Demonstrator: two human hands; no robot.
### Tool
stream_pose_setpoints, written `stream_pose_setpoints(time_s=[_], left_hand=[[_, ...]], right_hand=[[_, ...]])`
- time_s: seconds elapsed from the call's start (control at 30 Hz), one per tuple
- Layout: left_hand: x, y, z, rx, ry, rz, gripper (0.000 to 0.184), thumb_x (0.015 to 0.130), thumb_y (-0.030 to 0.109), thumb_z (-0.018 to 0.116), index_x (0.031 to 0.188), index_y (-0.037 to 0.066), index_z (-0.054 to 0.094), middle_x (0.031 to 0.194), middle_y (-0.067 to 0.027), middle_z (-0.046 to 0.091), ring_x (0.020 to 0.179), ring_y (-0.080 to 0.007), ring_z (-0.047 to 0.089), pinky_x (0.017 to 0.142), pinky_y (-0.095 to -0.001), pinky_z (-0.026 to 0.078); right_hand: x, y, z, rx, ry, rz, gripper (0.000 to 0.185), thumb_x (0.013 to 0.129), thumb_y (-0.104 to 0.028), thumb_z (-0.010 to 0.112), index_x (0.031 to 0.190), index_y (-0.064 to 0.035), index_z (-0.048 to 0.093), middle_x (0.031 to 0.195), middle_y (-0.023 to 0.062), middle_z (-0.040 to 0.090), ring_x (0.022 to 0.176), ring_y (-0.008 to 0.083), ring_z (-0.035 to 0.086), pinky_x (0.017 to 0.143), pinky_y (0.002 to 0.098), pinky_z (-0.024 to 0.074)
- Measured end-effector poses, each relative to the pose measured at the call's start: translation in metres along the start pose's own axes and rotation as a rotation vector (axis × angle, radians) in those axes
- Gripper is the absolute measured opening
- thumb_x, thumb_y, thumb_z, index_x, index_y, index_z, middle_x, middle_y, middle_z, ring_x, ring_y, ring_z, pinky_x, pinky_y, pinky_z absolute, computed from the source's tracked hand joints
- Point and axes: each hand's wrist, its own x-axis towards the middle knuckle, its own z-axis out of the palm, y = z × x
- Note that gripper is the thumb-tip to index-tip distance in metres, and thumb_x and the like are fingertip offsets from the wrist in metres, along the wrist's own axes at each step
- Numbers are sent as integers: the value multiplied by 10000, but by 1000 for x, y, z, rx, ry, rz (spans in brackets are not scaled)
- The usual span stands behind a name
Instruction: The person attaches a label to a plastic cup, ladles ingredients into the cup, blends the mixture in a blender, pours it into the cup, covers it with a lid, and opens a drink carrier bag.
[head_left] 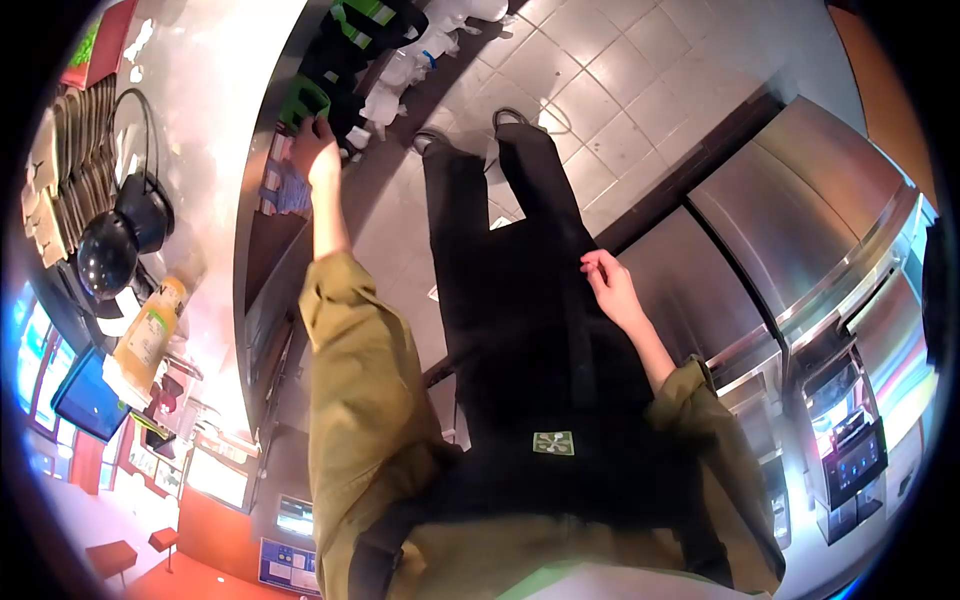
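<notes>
My left hand (pixel 316 152) reaches to the shelf under the counter on the left. Its fingertips are up against a green container (pixel 305 101), whose kind I cannot make out. The fingers are partly hidden, so whether they grip it does not show. Just below that hand is a stack of pale bluish packets (pixel 287 188). My right hand (pixel 612 285) hangs beside my black apron (pixel 530 290), fingers loosely bent and a little apart, with nothing in it.
White wrapped items (pixel 390 88) fill the shelf beyond my left hand. On the white counter (pixel 215 110) stand black round containers (pixel 108 252), a yellow-labelled bottle (pixel 150 325) and brown stacked holders (pixel 85 150). Steel drawers (pixel 790 190) line the right side, above the tiled floor (pixel 600 70).
</notes>
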Motion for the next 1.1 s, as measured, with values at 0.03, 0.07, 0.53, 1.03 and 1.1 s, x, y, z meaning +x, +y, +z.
stream_pose_setpoints(time_s=[0.03, 0.07, 0.53, 1.03, 1.1], left_hand=[[-16, 8, -17, -23, 66, -6, 319, 837, 368, 572, 921, 66, 633, 810, -160, 646, 696, -344, 625, 598, -426, 486], [-35, 18, -39, -45, 133, -16, 296, 846, 341, 571, 905, 57, 633, 803, -165, 643, 680, -330, 626, 589, -410, 483], [-156, 149, -303, -1885, -283, -244, 578, 785, 342, 696, 1201, 18, 457, 1042, -30, 563, 956, -123, 537, 851, -268, 437], [-191, 137, -439, -259, 303, 353, 685, 705, -1, 521, 1356, 159, 380, 774, -123, 436, 717, -263, 512, 602, -346, 451], [-197, 133, -448, -150, 426, 323, 687, 694, 12, 538, 1345, 188, 402, 836, -118, 459, 800, -262, 493, 690, -370, 432]], right_hand=[[6, -5, 3, -5, -11, -99, 154, 844, -51, 531, 990, -10, 556, 852, 130, 606, 709, 217, 598, 643, 291, 480], [14, -16, 8, 21, -20, -179, 182, 835, -48, 542, 1013, -9, 549, 892, 133, 600, 752, 228, 592, 676, 301, 477], [-34, -281, 4, -161, -403, -1153, 982, 591, -367, 799, 1364, -33, 295, 1315, 170, 392, 1214, 332, 385, 1004, 404, 334], [-75, -358, -40, 540, -258, -836, 357, 950, -224, 387, 1048, 62, 577, 946, 101, 629, 825, 143, 593, 740, 269, 458], [-89, -372, -37, 401, -135, -931, 358, 946, -217, 404, 941, 82, 601, 782, 72, 622, 684, 114, 554, 616, 262, 432]])
